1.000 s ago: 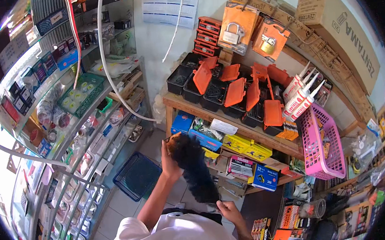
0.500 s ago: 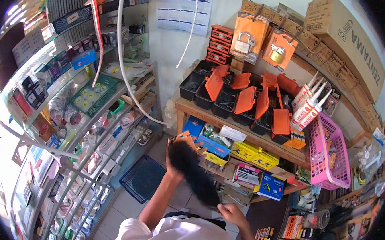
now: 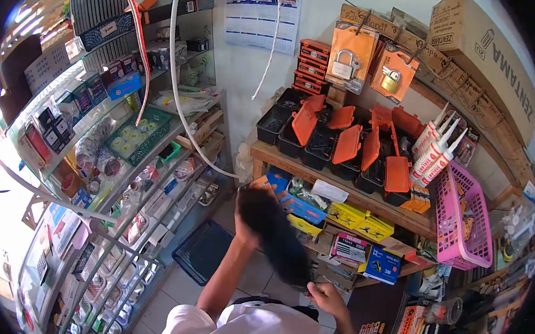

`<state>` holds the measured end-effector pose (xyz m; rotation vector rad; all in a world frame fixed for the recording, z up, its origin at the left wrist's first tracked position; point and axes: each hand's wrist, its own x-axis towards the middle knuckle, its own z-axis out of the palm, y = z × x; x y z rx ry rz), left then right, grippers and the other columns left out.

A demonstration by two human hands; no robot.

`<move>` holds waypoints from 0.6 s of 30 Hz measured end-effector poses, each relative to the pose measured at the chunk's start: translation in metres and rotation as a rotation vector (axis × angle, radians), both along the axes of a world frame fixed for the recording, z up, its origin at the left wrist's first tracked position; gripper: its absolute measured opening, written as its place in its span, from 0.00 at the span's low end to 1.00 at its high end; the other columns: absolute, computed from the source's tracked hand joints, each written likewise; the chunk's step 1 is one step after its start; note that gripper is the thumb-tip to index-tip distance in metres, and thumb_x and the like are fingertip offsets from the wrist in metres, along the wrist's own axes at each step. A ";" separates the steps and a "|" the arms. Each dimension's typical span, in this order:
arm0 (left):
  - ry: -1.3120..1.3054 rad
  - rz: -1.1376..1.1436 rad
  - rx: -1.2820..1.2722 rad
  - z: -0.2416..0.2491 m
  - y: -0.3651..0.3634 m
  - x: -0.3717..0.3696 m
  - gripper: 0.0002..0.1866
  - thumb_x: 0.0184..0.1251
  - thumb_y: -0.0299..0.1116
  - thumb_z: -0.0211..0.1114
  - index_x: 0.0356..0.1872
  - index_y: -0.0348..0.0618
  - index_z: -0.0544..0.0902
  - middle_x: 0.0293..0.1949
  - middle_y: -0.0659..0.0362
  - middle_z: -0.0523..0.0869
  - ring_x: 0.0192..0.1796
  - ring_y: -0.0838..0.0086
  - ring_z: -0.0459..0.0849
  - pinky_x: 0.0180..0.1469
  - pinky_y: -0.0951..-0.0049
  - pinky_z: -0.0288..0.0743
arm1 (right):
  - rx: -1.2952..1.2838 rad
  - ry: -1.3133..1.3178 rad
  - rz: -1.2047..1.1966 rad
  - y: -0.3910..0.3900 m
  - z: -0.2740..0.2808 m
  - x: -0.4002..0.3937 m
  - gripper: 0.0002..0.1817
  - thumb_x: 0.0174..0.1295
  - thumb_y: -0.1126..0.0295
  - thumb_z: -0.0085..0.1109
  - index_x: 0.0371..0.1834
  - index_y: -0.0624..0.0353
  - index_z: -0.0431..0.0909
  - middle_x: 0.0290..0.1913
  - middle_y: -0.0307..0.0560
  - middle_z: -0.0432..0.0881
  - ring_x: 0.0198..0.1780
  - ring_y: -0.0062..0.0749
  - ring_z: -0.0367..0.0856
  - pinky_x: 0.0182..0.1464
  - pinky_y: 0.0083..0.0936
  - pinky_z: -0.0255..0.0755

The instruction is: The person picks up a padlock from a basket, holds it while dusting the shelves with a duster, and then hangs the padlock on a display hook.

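My right hand (image 3: 326, 298) is closed round the lower end of a black fluffy duster (image 3: 279, 244), which slants up and left in front of me. My left hand (image 3: 246, 233) is partly covered by the duster's bushy head. Its fingers show past the duster's right side, around an orange box (image 3: 261, 183) that it appears to hold. The duster overlaps this box in view, and most of the box is hidden. Behind them are a blue box (image 3: 301, 209) and yellow boxes (image 3: 347, 216) on the shelf under the wooden bench.
Black bins with orange lids (image 3: 347, 146) line the wooden bench (image 3: 266, 151). Sealant tubes (image 3: 431, 162) and a pink basket (image 3: 464, 234) stand at its right. A dark blue basket (image 3: 202, 252) sits on the floor. Glass shelves (image 3: 119, 177) fill the left; a white hose (image 3: 179, 99) hangs down.
The duster's upper end has swung slightly, blurred by motion, while both hands stay close to where they were. The whole view has shifted a little right.
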<state>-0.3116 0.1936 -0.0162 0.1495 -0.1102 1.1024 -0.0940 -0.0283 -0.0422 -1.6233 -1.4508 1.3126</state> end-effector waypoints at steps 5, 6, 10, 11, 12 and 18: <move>-0.391 -0.123 -0.034 0.025 -0.002 0.004 0.37 0.73 0.63 0.43 0.68 0.42 0.66 0.64 0.43 0.73 0.66 0.41 0.70 0.69 0.45 0.64 | -0.053 0.172 -0.176 0.003 0.012 -0.001 0.30 0.73 0.49 0.49 0.18 0.62 0.72 0.14 0.33 0.66 0.20 0.19 0.67 0.29 0.25 0.68; -0.037 0.038 -0.071 0.021 0.005 0.010 0.35 0.73 0.62 0.44 0.68 0.44 0.67 0.62 0.46 0.75 0.64 0.44 0.73 0.68 0.46 0.64 | -0.142 0.227 -0.221 0.005 0.018 0.001 0.31 0.73 0.49 0.49 0.17 0.62 0.71 0.14 0.33 0.65 0.20 0.18 0.66 0.28 0.25 0.68; 0.130 -0.038 0.237 0.031 0.010 0.024 0.34 0.74 0.62 0.42 0.65 0.44 0.71 0.59 0.51 0.78 0.63 0.48 0.75 0.68 0.47 0.64 | 0.015 0.087 -0.096 0.009 0.005 0.013 0.32 0.73 0.49 0.50 0.14 0.61 0.70 0.14 0.32 0.65 0.19 0.16 0.65 0.27 0.23 0.65; -0.081 -0.115 0.107 0.047 0.006 0.026 0.35 0.74 0.62 0.39 0.66 0.44 0.70 0.59 0.50 0.78 0.63 0.48 0.75 0.67 0.47 0.65 | 0.055 0.177 -0.182 0.012 -0.001 0.016 0.32 0.73 0.49 0.50 0.14 0.61 0.70 0.14 0.33 0.65 0.19 0.16 0.65 0.27 0.23 0.64; -0.185 -0.185 0.087 0.047 0.011 0.028 0.35 0.74 0.62 0.39 0.66 0.44 0.70 0.59 0.50 0.79 0.63 0.49 0.76 0.67 0.47 0.66 | 0.093 0.268 -0.274 0.012 -0.004 0.019 0.31 0.73 0.50 0.51 0.14 0.61 0.71 0.14 0.33 0.66 0.19 0.15 0.64 0.26 0.22 0.63; 0.005 -0.161 0.433 0.071 0.024 0.057 0.33 0.75 0.59 0.41 0.69 0.46 0.66 0.63 0.49 0.76 0.66 0.54 0.74 0.69 0.49 0.66 | 0.070 0.173 -0.220 0.031 0.012 0.037 0.31 0.72 0.46 0.51 0.18 0.61 0.77 0.15 0.31 0.66 0.19 0.14 0.63 0.25 0.21 0.61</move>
